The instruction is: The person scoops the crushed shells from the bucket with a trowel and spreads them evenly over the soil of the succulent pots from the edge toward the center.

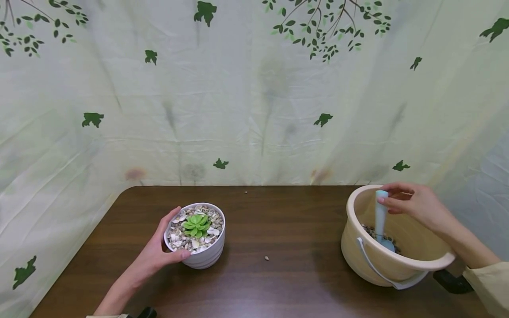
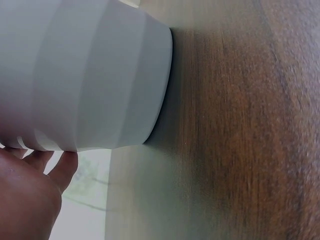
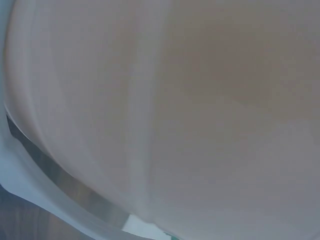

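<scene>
A white ridged flowerpot [image 1: 207,258] stands on the table, filled with pebbles and shell bits around a green succulent [image 1: 196,225]. My left hand [image 1: 157,251] holds the pot from its left side, thumb at the front and fingers behind; the left wrist view shows fingertips against the pot wall [image 2: 95,75]. Inside a beige bucket [image 1: 358,258], a light blue toy shovel [image 1: 380,216] stands nearly upright, its blade down among small stones [image 1: 393,242]. My right hand [image 1: 417,205] pinches the shovel's handle near the top. In the right wrist view the bucket wall [image 3: 210,125] fills most of the picture.
The bucket's pale handle [image 1: 377,269] hangs down its front. A loose pebble [image 1: 267,258] lies mid-table between pot and bucket, and a smaller one [image 1: 245,192] near the back edge. Behind the brown table [image 1: 278,225] hangs a leaf-patterned curtain [image 1: 254,110].
</scene>
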Motion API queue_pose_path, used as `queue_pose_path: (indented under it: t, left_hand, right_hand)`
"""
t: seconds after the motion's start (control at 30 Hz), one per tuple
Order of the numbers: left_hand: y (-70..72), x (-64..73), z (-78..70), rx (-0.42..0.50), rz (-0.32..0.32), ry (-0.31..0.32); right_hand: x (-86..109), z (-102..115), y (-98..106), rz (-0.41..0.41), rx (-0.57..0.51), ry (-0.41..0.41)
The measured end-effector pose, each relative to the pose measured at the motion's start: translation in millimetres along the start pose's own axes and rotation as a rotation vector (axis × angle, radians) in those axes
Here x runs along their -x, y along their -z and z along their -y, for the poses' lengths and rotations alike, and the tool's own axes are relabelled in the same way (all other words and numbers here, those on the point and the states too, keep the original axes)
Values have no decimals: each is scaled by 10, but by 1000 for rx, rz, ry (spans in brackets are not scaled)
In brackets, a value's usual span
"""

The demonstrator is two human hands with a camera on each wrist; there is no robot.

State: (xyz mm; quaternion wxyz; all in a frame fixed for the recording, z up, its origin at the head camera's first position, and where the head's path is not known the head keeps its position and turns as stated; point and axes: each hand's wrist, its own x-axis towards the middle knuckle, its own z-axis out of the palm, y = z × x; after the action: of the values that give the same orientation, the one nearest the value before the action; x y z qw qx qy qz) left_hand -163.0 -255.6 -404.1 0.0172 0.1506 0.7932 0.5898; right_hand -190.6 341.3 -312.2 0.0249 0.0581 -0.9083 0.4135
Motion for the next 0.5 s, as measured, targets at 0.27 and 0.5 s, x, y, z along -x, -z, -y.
queue_pose_path:
  t: [0.27,0.5]
  left_hand:
    - [-1,3,-9,13,3,11]
    - [-1,3,-11,10,5,18]
  right_hand:
    - [12,-43,-6,-21,-123,15]
    - [33,-78,37,-19,-195,28]
